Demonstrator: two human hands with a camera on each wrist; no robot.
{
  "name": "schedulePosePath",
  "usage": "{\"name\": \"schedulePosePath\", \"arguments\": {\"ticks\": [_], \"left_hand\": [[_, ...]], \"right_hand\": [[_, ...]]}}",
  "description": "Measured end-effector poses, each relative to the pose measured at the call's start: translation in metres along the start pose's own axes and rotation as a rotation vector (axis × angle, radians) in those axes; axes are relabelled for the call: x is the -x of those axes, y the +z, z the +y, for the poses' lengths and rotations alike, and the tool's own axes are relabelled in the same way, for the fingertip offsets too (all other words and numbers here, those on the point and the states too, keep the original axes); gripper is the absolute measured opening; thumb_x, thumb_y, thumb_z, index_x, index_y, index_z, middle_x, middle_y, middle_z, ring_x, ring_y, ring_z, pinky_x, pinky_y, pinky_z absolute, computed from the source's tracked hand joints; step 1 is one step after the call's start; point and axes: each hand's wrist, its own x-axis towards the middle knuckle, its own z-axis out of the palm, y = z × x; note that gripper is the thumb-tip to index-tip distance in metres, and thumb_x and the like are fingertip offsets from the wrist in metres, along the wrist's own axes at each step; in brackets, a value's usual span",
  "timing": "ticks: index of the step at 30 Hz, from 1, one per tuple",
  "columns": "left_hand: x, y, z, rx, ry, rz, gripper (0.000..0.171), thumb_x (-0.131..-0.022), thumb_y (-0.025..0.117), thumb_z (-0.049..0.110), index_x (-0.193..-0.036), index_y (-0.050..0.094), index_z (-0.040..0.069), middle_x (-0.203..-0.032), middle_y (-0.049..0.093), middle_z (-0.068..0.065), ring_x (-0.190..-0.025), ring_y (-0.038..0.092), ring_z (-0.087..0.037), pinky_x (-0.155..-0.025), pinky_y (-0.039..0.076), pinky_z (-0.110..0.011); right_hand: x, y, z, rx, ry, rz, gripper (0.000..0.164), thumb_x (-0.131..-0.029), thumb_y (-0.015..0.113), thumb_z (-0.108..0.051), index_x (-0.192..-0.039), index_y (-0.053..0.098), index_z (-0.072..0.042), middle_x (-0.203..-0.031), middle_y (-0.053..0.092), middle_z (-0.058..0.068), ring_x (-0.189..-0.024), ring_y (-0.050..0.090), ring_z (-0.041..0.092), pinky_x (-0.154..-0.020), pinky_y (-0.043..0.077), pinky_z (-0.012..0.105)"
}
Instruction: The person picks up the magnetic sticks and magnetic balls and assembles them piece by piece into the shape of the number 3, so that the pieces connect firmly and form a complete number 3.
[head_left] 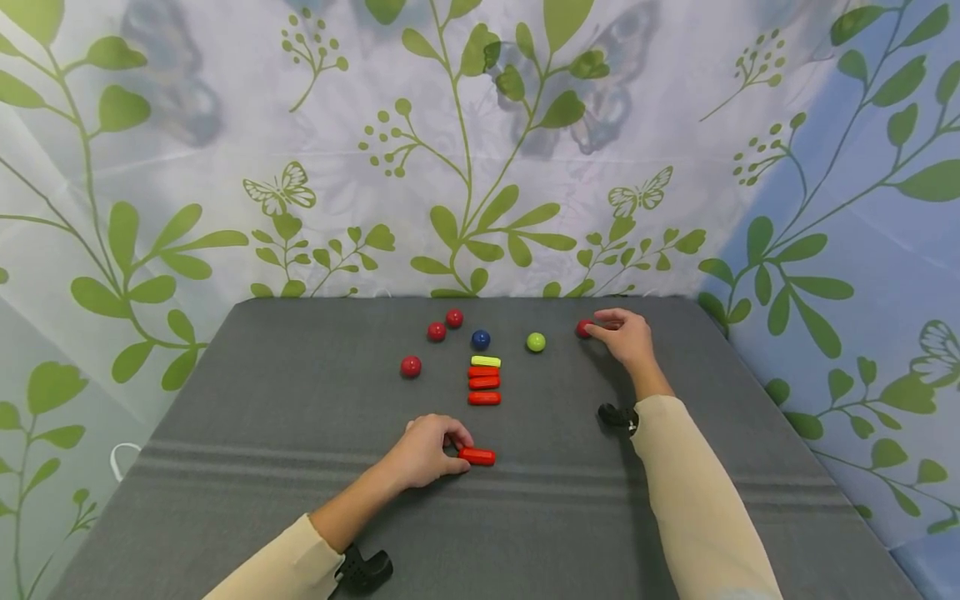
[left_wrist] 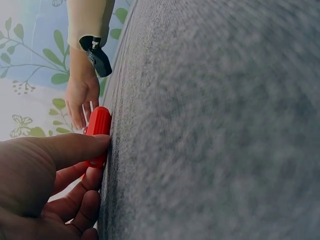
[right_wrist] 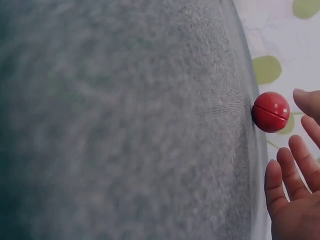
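Red stick (head_left: 480, 457) noted on the near half of the grey table (head_left: 262, 392), set crosswise and low at the cloth; whether its full length is borne by the cloth cannot be told. Lengthwise ridges are shown in the left wrist view. Its left end is pinched by the left hand (head_left: 431, 450), between thumb and curled fingers.

Red ball (head_left: 583, 329) seen near the far edge, toward the right, marked by a groove around its middle. It is approached by the right hand (head_left: 626, 335): fingers loosely extended, not closed round it. The ball is partly overlapped by the thumb in the head view, but a narrow gap is shown between them in the right wrist view.

Beyond the pinched stick, a short column is formed by three more red sticks (head_left: 483, 383), all set crosswise, the nearest one slightly apart. The column is topped by a yellow-green stick (head_left: 485, 362). Behind it a blue ball (head_left: 481, 339) is placed, with a lime ball (head_left: 536, 342) to the right. Three other red balls (head_left: 410, 367) are scattered to the left, two of them close together. The table is backed by a leaf-patterned curtain (head_left: 337, 208)
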Motion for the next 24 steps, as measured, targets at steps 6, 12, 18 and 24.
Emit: {"name": "schedulePosePath", "arguments": {"ticks": [6,12,18,24], "left_hand": [[0.000,-0.002,0.001,0.004,-0.008,-0.017,0.019,-0.080,0.087,0.015,-0.092,0.074,0.021,-0.087,0.065,0.008,-0.084,0.055,-0.012,-0.083,0.033,-0.039],[-0.002,-0.003,0.000,-0.001,-0.011,-0.029,0.019,-0.080,0.087,0.016,-0.093,0.074,0.021,-0.087,0.065,0.009,-0.084,0.054,-0.012,-0.083,0.033,-0.039],[-0.003,-0.004,0.000,-0.001,-0.016,-0.037,0.019,-0.081,0.087,0.017,-0.094,0.074,0.022,-0.087,0.065,0.009,-0.085,0.054,-0.012,-0.084,0.033,-0.040],[-0.003,-0.004,0.000,0.005,-0.018,-0.043,0.018,-0.081,0.087,0.017,-0.093,0.075,0.021,-0.087,0.065,0.009,-0.085,0.054,-0.013,-0.085,0.033,-0.040]], "right_hand": [[-0.009,0.005,0.004,-0.032,0.024,-0.048,0.055,-0.090,0.078,-0.039,-0.135,0.065,-0.010,-0.139,0.062,0.019,-0.129,0.058,0.036,-0.100,0.050,0.053],[-0.013,0.005,0.007,-0.041,0.015,-0.063,0.055,-0.089,0.080,-0.036,-0.136,0.065,-0.010,-0.136,0.063,0.019,-0.126,0.058,0.036,-0.100,0.049,0.053],[-0.014,0.003,0.008,-0.012,-0.002,-0.096,0.056,-0.090,0.079,-0.036,-0.138,0.064,-0.010,-0.137,0.061,0.020,-0.125,0.056,0.037,-0.098,0.050,0.051],[-0.013,0.003,0.007,0.008,-0.007,-0.115,0.057,-0.091,0.079,-0.037,-0.138,0.063,-0.009,-0.134,0.061,0.021,-0.119,0.056,0.035,-0.094,0.048,0.045]]}}
